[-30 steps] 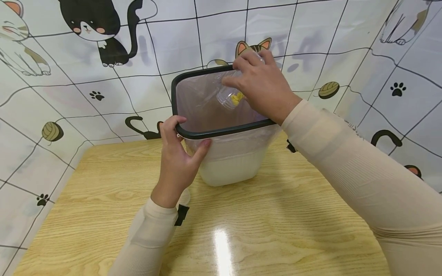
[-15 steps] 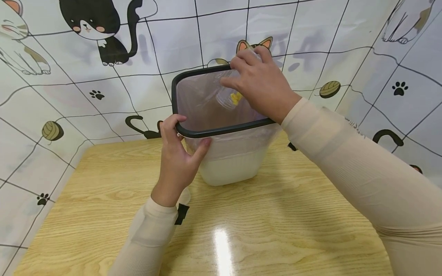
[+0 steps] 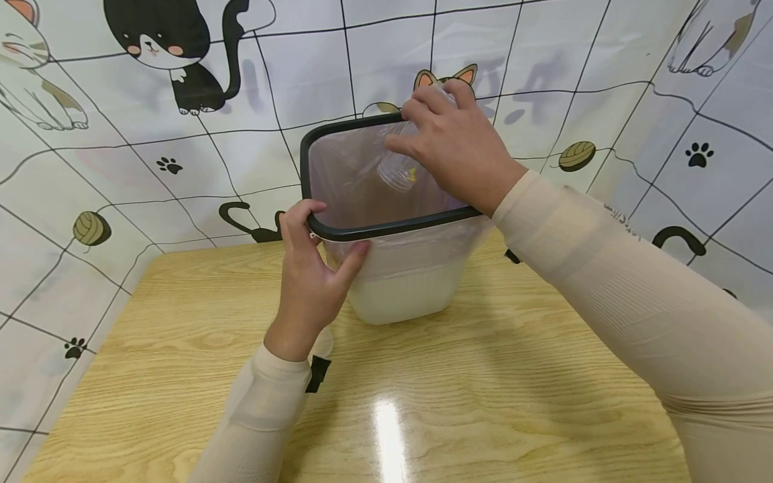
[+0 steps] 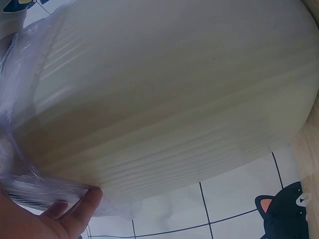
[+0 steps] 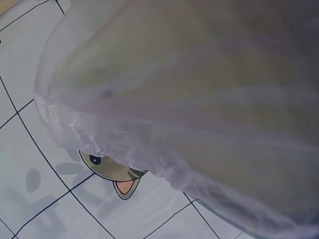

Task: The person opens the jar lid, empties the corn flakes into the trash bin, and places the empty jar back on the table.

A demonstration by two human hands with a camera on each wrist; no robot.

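A whitish trash bin point(image 3: 401, 295) with a dark rim point(image 3: 392, 230) stands tilted on the table, lined with a thin translucent bag point(image 3: 417, 251). My left hand point(image 3: 311, 282) grips its near left corner, fingers over the rim and thumb on the outside; in the left wrist view its fingers point(image 4: 84, 211) press the bag's edge. Over the opening, my right hand point(image 3: 455, 144) holds a clear plastic jar point(image 3: 394, 172) tipped mouth-down into the bin. A small bit of yellow point(image 3: 413, 175) shows at the jar's mouth. In the right wrist view the bag point(image 5: 164, 114) hides the right hand.
The wood-grain table point(image 3: 199, 349) lies beneath, with a cat-patterned wall covering point(image 3: 302, 80) close behind and at both sides. A pale round disc point(image 3: 324, 343) and a black piece point(image 3: 318, 373) show beside the left wrist.
The yellow pieces in the jar have dwindled from a small cluster to a speck. Both hands and the bin have stayed nearly in place.
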